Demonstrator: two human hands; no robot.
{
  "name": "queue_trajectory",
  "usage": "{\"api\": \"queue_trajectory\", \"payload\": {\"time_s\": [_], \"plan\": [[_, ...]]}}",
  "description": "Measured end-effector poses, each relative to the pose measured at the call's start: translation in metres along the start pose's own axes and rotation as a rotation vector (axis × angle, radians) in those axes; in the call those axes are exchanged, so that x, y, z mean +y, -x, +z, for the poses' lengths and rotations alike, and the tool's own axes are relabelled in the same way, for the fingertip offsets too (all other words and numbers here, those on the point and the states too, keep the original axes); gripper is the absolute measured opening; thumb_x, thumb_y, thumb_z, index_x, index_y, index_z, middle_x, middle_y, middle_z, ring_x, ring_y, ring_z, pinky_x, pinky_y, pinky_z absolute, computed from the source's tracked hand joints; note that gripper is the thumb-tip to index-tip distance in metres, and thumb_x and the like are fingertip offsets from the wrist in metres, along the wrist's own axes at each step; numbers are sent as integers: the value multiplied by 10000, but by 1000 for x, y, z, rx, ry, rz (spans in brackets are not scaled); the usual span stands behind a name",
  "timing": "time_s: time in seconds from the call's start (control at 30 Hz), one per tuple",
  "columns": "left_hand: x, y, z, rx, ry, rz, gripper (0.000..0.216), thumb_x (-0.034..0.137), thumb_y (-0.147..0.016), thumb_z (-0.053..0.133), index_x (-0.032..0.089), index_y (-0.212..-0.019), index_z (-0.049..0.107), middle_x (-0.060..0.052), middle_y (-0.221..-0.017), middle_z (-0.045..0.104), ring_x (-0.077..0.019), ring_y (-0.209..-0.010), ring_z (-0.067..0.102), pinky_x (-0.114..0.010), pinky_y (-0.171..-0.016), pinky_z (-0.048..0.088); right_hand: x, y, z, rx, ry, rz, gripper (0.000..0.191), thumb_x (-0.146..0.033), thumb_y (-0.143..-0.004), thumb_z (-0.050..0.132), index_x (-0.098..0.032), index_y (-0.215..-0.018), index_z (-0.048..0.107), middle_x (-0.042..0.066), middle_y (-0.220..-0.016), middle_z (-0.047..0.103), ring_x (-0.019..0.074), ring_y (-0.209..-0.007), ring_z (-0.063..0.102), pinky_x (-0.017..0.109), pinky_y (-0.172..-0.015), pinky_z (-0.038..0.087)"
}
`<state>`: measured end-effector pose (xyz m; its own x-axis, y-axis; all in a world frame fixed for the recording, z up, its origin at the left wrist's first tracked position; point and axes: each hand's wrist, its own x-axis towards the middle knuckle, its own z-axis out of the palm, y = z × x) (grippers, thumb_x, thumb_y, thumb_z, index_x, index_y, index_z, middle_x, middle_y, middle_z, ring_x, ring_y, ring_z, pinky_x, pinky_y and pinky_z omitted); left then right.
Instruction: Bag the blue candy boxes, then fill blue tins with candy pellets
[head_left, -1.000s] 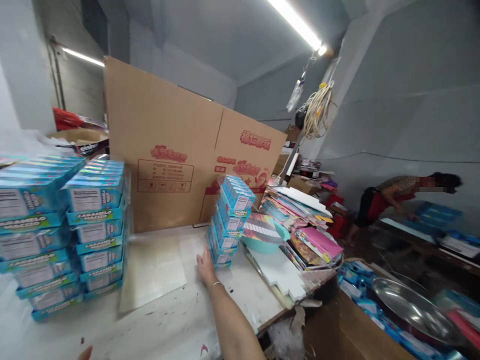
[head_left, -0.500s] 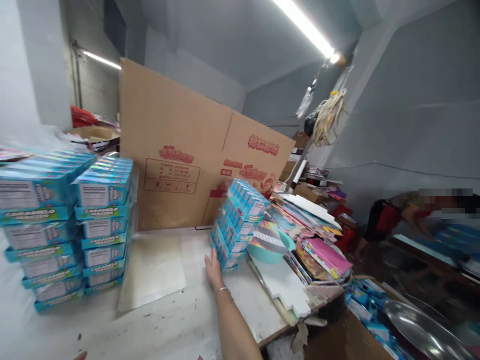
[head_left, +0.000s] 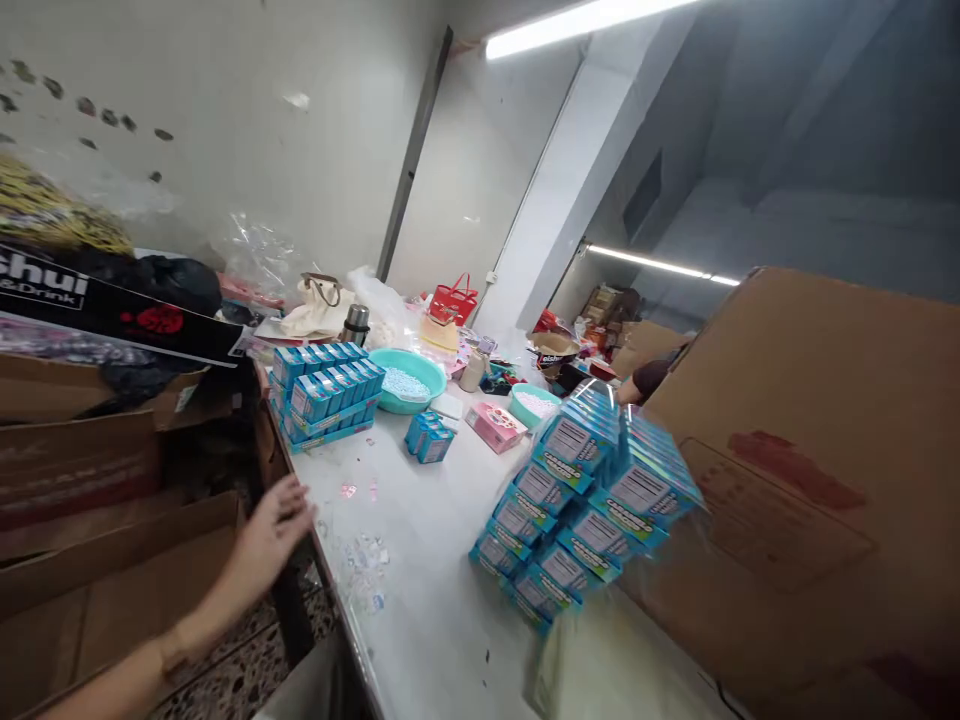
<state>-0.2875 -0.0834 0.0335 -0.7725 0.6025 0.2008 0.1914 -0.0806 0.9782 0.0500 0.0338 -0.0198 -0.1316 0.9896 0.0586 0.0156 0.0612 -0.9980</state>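
My left hand reaches out from the lower left with its fingers spread and nothing in it, by the near-left edge of the white table. It hovers between that edge and the brown cardboard boxes on the left. A tall stack of blue candy boxes stands on the table to the right of the hand, well apart from it. A lower stack of the same blue boxes sits at the table's far-left corner. My right hand is out of view.
A large flat cardboard sheet leans at the right behind the tall stack. Further back lie two teal bowls, a few loose blue boxes, a pink box, a metal flask and a red basket.
The view has swung sharply left. My right hand, which rested against a small stack of blue boxes, has left the picture; my left hand has come into view, open.
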Motion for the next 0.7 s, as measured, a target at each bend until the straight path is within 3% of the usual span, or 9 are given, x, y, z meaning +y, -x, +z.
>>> {"api": "queue_trajectory", "payload": {"time_s": [0.07,0.17,0.23,0.33,0.4,0.5,0.6,0.7], "plan": [[-4,-56,-42,167,-6,-48,858,645,-784,658,171,-1464,437,-173,-1367,609,-317,-1253,597,-502,-1065,504,7,28,7,31,-39,44,429,-637,-856,665,-302,-1115,732,97,-979,761,284,-909,711,414,-669,612],[-20,-130,-72,219,15,-179,701,615,-864,543,136,-1374,533,-194,-1443,564,-331,-1316,560,-515,-1089,481,11,53,46,75,-121,107,539,-706,-739,729,-260,-1038,770,109,-895,776,340,-905,738,447,-688,612],[-33,-167,-74,206,-9,-190,664,604,-895,495,103,-1324,572,-207,-1471,549,-339,-1363,518,-507,-1132,435,6,49,93,47,-234,163,609,-714,-699,765,-231,-1070,753,117,-1031,778,337,-1022,729,443,-815,607],[-53,-202,-59,198,-38,-164,682,616,-927,441,52,-1269,616,-230,-1456,568,-347,-1406,473,-484,-1199,344,-5,17,174,-123,-380,256,725,-700,-665,808,-244,-1217,695,119,-1330,685,321,-1279,614,438,-1032,522],[-63,-211,-41,180,-30,-143,708,624,-946,395,48,-1294,613,-226,-1479,554,-329,-1435,451,-449,-1230,296,-10,-11,223,-237,-405,307,800,-698,-684,797,-274,-1340,626,109,-1467,590,302,-1399,511,447,-1124,442],[-76,-204,-14,187,-19,-89,739,630,-958,360,93,-1445,505,-184,-1590,438,-278,-1504,360,-401,-1258,233,-15,-51,281,-296,-477,386,943,-774,-709,714,-310,-1494,471,104,-1594,446,275,-1479,413,451,-1162,387],[-89,-183,-3,235,-90,-59,761,681,-925,368,118,-1410,535,-200,-1527,509,-321,-1474,399,-465,-1242,268,-26,-86,317,-286,-570,467,1025,-865,-723,592,-345,-1567,331,92,-1665,319,261,-1495,390,432,-1143,400],[-99,-170,-13,233,-215,-84,786,770,-860,371,130,-1202,673,-215,-1347,646,-390,-1375,497,-530,-1194,334,-46,-114,334,-292,-634,476,919,-894,-768,485,-372,-1520,407,66,-1633,389,272,-1424,488,431,-1042,484]]}}
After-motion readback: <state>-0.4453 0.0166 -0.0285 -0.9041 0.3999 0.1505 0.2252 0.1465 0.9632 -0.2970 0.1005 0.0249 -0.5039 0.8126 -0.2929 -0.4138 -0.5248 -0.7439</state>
